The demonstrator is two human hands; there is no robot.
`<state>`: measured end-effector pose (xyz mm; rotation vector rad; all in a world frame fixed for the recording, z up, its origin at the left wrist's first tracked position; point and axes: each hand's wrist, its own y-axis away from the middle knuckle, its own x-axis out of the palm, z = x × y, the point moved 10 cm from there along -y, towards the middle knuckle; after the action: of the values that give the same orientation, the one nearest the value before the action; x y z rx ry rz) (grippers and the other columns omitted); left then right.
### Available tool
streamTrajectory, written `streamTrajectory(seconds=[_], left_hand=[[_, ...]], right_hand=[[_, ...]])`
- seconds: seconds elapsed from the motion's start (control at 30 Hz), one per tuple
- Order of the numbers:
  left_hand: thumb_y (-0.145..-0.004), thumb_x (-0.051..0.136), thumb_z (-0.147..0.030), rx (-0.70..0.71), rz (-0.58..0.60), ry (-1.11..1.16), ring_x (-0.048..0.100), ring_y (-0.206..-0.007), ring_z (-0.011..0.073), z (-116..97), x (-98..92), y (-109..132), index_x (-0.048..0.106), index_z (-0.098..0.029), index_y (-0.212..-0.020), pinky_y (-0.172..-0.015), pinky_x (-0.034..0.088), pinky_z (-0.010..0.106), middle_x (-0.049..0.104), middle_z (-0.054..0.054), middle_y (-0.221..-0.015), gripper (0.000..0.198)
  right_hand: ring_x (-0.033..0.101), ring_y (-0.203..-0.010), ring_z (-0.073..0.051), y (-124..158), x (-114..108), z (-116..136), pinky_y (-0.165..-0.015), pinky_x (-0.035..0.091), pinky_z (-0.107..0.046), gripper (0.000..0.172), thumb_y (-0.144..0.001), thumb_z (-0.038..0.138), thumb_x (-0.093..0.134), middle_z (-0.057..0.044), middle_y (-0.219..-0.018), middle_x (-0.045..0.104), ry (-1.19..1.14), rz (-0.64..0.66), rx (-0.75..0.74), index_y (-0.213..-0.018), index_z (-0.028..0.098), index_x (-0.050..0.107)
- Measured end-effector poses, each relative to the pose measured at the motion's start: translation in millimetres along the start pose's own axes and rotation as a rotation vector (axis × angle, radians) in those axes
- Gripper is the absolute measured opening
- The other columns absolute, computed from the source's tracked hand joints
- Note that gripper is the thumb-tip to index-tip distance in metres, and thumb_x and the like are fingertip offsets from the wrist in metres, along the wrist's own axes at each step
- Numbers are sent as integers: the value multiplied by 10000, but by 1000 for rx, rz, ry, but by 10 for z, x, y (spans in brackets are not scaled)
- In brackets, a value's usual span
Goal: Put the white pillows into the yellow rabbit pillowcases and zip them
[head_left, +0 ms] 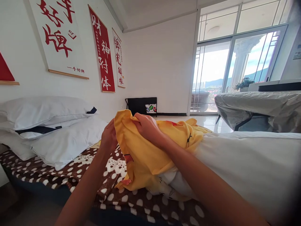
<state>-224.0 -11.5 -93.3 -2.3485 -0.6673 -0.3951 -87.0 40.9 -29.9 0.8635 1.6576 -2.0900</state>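
A yellow pillowcase (pixel 145 153) with a red and black cartoon print lies bunched over the near end of a large white pillow-like piece (pixel 244 157). My left hand (pixel 109 135) holds the raised left edge of the pillowcase, its fingertips partly hidden behind the fabric. Closed on the upper fold, my right hand (pixel 149 128) grips the same pillowcase, with its forearm crossing over the cloth. Beneath lies a brown blanket (pixel 138 205) with white dots.
White pillows (pixel 70 139) are stacked on the bed at left. A black folded item (pixel 138 105) leans against the far wall. At right stands a plastic-covered table (pixel 254 100), near sliding glass doors (pixel 211 72). Scrolls (pixel 103 53) hang on the left wall.
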Motion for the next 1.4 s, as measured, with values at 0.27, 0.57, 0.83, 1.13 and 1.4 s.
streamTrajectory(seconds=[0.27,0.57,0.83,1.13,1.4], left_hand=[[-634,756,-400,165,-20,-311,600,-948,231,129,98,351,607,-185,-1052,-767,488,277,654,64,-1032,493],[-691,717,-444,233,-185,-462,488,-617,122,-95,158,232,644,-140,-713,-534,367,209,574,-15,-639,314],[-655,737,-487,209,-207,-339,531,-660,138,-130,85,47,655,-136,-770,-575,404,224,617,3,-696,378],[-499,847,-390,21,-256,-52,612,-735,169,35,-73,-68,666,-140,-786,-678,478,273,692,40,-802,422],[-472,856,-406,21,-277,-71,594,-696,149,48,-55,-125,657,-119,-753,-637,479,262,673,30,-759,448]], right_hand=[[526,-614,-138,-21,-31,-50,-555,210,-248,257,-937,357,385,8,-690,635,78,-8,23,-780,235,547],[510,-621,-122,20,-112,69,-569,221,-245,261,-930,345,400,5,-747,634,114,-14,-65,-790,226,585],[494,-661,-126,2,-175,-148,-586,268,-233,252,-876,415,478,7,-731,595,5,207,-48,-746,208,538],[334,-530,-97,439,-326,-1165,-521,257,-255,387,-790,518,499,37,-575,386,1,756,265,-604,198,385],[265,-540,-96,564,-497,-1522,-519,219,-267,376,-738,491,479,39,-563,318,114,730,308,-560,199,322]])
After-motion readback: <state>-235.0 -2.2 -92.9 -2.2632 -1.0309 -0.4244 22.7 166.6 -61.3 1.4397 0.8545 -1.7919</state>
